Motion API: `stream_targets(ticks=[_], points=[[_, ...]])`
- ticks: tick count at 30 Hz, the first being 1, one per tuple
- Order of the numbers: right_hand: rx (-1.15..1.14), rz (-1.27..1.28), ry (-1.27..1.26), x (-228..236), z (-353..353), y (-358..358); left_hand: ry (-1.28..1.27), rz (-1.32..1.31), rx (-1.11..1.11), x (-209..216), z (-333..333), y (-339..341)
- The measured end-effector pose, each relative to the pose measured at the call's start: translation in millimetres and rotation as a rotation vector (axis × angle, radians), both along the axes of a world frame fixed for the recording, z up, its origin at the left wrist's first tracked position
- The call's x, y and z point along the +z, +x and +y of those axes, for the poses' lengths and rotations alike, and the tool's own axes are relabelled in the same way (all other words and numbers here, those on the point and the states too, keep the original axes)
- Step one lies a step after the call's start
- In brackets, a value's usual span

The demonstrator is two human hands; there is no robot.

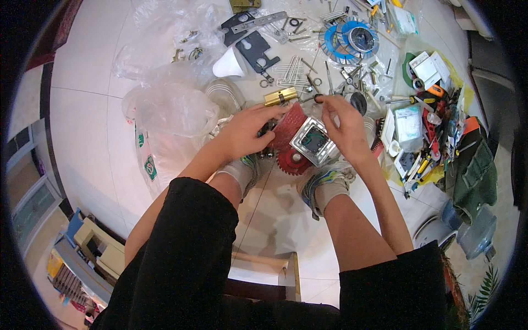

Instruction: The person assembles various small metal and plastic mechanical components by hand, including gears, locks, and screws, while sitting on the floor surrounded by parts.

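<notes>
My left hand (247, 130) reaches in with thumb and index finger apart, the index fingertip at the corner of a piece of red bubble wrap (289, 124). Just beyond that finger lies a brass lock cylinder (280, 97). My right hand (347, 129) has its fingertips drawn together at a small dark round-ended piece, too small to name. Between the hands, a square silver metal frame with a dark centre (315, 139) leans beside the wrap. A red toothed wheel (293, 160) sits below them, partly covered. Shiny small parts show under my left thumb.
Beyond lie black metal plates (256, 50), a white cone (229, 63), a blue ring-shaped holder (350, 42) and loose screws. Clear plastic bags (175, 102) spread at left. Tools and packets crowd a yellow bag (470, 91) at right. My shoes (324, 184) flank the parts.
</notes>
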State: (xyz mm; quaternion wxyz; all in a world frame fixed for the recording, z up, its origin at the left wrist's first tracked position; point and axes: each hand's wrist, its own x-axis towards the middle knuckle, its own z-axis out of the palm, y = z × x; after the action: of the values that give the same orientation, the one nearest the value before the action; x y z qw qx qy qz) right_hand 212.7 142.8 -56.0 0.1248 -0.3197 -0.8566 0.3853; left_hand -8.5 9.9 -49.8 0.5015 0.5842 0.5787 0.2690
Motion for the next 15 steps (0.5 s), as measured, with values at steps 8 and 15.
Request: stream_targets(ticks=[8, 15], points=[[0.097, -0.239, 0.257, -13, 15, -27, 0.089, 0.125, 0.056, 0, 1, 4], [0.126, -0.148, 0.216, -20, 19, -23, 0.073, 0.132, 0.121, 0, 0, 6]])
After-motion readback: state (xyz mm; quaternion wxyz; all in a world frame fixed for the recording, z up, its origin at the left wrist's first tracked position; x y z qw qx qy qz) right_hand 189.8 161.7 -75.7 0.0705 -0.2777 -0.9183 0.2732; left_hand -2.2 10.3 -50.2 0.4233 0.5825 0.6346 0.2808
